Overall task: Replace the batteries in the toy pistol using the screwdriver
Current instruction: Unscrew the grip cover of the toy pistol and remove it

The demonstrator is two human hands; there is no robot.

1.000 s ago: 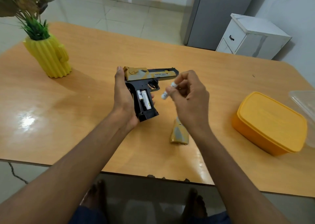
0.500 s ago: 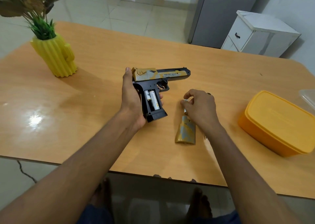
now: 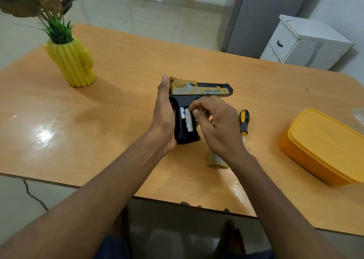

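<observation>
**Right hand back at the open grip, batteries in the bay**

The right hand (image 3: 216, 124) has left the spot low on the worktop (image 3: 118, 65) where it was half a second ago, beside the loose grip cover (image 3: 216, 161), and now sits at the centre of the frame against the toy pistol (image 3: 199, 93). A second ago it held a small white battery in the air; that battery is no longer between its fingers. Its thumb and forefinger are pinched close together at the upper end of the two white batteries (image 3: 187, 120) lying side by side in the open grip; whether they grip one battery or only press on it I cannot tell.

The left hand (image 3: 163, 116) is wrapped round the back of the pistol's grip, as it was in both earlier views, thumb up along the rear of the slide, holding the toy with the barrel pointing to the right of the frame.

The screwdriver (image 3: 244, 122), black and yellow in the handle, lies on the worktop just right of the right hand, untouched. The grip cover lies below that hand, partly hidden by the wrist. The orange lidded box (image 3: 325, 146) at the right edge and the yellow cactus vase (image 3: 72, 63) at the upper left are well apart from the work.

My reading: the swap itself is at or near its end, with seating the cells the step in hand, and the cover and its screw not yet refitted.
</observation>
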